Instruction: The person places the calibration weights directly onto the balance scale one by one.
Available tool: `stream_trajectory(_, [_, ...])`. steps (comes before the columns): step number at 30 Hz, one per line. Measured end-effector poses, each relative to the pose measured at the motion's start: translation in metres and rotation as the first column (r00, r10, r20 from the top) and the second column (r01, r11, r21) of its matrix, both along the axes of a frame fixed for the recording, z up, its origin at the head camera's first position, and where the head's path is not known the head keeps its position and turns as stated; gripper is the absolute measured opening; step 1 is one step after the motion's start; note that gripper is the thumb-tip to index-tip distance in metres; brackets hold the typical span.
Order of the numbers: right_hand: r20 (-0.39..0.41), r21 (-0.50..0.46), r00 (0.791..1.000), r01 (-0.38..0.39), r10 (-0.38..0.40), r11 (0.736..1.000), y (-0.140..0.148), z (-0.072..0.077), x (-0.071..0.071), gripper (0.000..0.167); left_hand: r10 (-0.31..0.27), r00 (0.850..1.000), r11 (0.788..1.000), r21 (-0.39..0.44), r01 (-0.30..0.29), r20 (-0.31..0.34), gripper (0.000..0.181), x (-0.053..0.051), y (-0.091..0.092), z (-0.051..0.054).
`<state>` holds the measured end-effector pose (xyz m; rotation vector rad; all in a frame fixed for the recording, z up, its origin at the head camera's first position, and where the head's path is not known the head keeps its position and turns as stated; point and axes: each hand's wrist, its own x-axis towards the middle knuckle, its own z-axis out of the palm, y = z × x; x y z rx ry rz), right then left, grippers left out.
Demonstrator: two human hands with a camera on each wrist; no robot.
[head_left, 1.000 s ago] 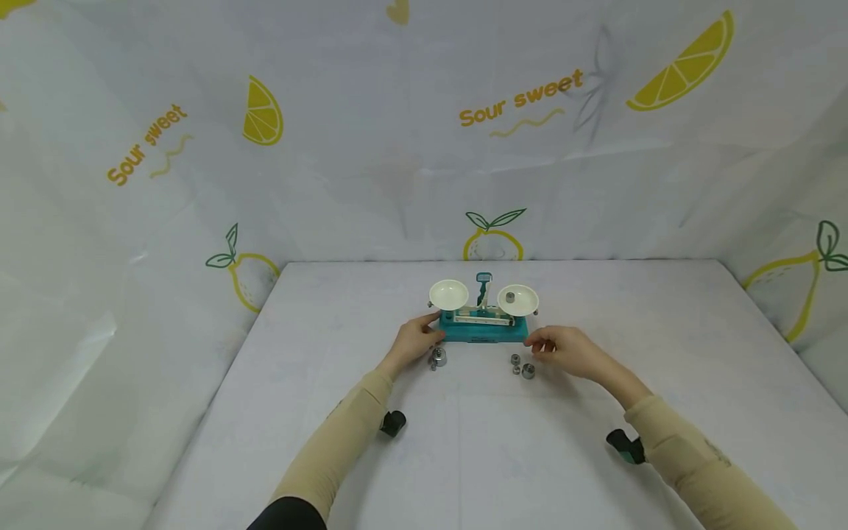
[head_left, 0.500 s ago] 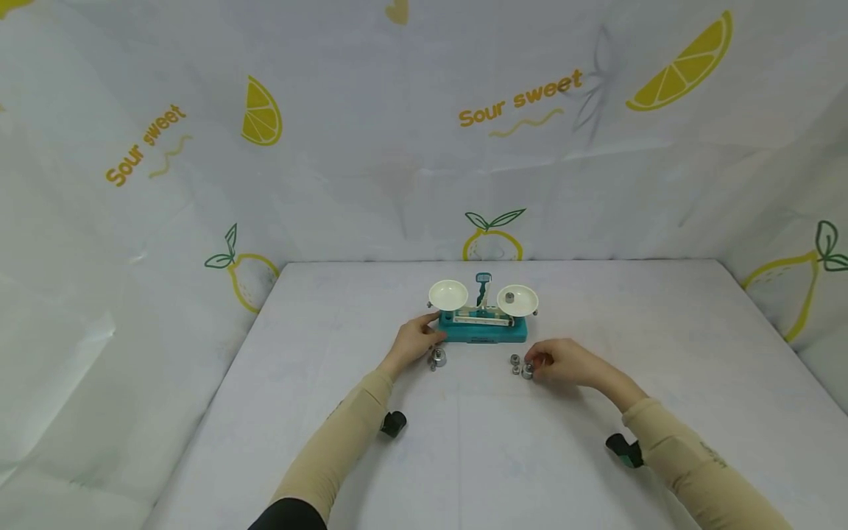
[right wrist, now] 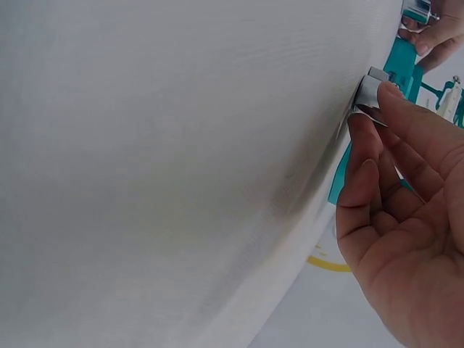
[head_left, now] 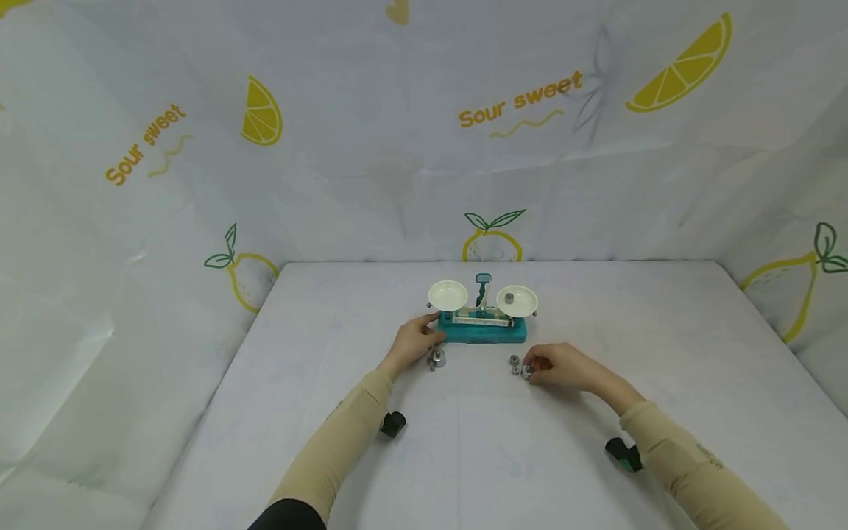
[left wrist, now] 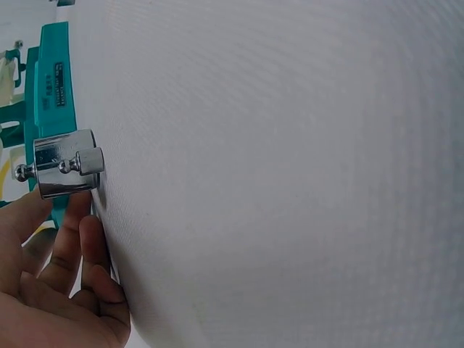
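Observation:
A teal balance scale [head_left: 481,335] with two white pans stands at the back of the table. My left hand [head_left: 412,343] grips the left end of its base, thumb in front and fingers behind. One metal weight [head_left: 509,298] sits in the right pan [head_left: 525,305]; the left pan [head_left: 447,295] holds nothing visible. In front of the base, my right hand [head_left: 564,366] pinches a silver weight [right wrist: 368,93] between thumb and fingers, low at the tabletop. Two smaller weights [head_left: 514,361] stand just left of it.
Close in front of my left hand stand a large silver weight [left wrist: 54,165] and a small one [left wrist: 90,161]. A white cloth covers the table [head_left: 457,449]. Behind it rises a lemon-print sheet [head_left: 344,191].
My right hand has moved from the base's right corner toward me and down to the silver weight, which it now pinches. My left hand and the scale have stayed put.

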<state>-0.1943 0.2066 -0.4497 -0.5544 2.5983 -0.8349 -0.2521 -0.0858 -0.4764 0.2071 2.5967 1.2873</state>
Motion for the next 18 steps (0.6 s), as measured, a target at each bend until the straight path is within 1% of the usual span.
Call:
stream_trajectory(6, [-0.03,0.008,1.0,0.001,-0.001,1.0,0.002,-0.002,-0.001,0.019,-0.004,1.0,1.0,0.005,0.004,-0.009,0.053,0.0,0.001,0.002])
stream_trajectory(12, [-0.075,-0.003,0.997,0.008,-0.009,1.0,0.003,-0.002,-0.001,0.02,-0.009,1.0,1.0,0.013,0.009,-0.01,0.053,0.0,0.002,0.001])
stream_trajectory(15, [-0.11,-0.026,0.994,0.027,-0.029,0.999,0.003,0.002,0.0,0.021,-0.004,1.0,1.0,0.008,0.005,-0.01,0.052,0.0,0.001,0.001])
stream_trajectory(18, [-0.148,-0.059,0.987,0.05,-0.059,0.997,0.003,0.01,0.0,0.02,-0.001,1.0,1.0,0.01,0.002,-0.018,0.052,0.0,0.001,0.0])
